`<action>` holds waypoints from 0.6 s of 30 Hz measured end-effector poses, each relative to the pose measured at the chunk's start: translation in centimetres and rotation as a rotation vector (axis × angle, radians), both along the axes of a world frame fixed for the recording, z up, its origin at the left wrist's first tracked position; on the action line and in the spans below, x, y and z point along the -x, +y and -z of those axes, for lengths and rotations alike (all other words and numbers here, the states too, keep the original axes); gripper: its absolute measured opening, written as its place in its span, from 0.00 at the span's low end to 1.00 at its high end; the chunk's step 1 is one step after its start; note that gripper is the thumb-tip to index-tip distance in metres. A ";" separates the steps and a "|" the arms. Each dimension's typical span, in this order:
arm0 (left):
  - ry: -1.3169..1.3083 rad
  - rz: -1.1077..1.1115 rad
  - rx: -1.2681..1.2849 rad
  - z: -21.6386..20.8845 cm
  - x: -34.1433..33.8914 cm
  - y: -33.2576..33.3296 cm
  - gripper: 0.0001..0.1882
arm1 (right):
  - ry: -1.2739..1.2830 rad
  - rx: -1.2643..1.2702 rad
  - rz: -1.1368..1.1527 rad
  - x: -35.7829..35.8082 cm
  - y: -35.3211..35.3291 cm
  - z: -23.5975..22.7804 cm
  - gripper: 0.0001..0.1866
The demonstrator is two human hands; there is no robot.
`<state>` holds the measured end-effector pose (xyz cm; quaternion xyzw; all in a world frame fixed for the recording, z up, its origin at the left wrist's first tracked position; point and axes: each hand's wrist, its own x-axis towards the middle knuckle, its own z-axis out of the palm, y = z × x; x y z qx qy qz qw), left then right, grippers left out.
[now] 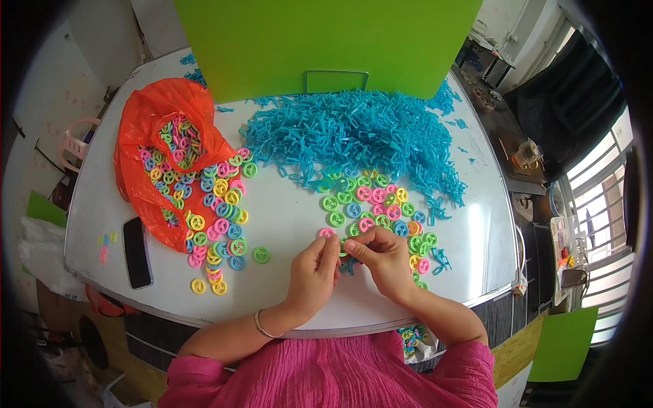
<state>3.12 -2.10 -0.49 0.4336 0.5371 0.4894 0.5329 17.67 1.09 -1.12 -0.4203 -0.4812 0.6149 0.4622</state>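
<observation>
My left hand (315,269) and my right hand (382,261) meet over the near middle of the table, fingertips pinched together. Between them shows part of a small green plastic wheel (343,247), mostly covered by the fingers. A few blue plastic pieces (349,264) show just below the fingertips. Beyond and right of my hands lie many small spoked plastic wheels (354,211) in green, pink, blue and yellow. Behind them rises a large heap of small blue plastic pieces (354,129). One lone green wheel (261,255) lies left of my left hand.
An open red plastic bag (132,136) spills colored wheels at the left of the white table (286,197). A dark phone (137,253) lies near the left edge. A tall green panel (326,41) stands behind the blue heap. Loose blue pieces (441,260) lie at right.
</observation>
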 end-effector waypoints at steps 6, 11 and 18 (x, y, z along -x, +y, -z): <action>-0.208 0.013 0.185 0.3 -0.2 0.2 0.20 | -0.283 -0.172 0.073 0.0 -0.3 -0.1 0.05; -0.111 0.016 -0.003 -0.2 -0.3 -0.2 0.19 | -0.224 -0.136 0.083 -0.1 0.0 0.1 0.07; -0.037 0.018 -0.072 0.2 -0.1 -0.2 0.19 | -0.315 -0.114 0.039 -0.6 0.1 0.1 0.08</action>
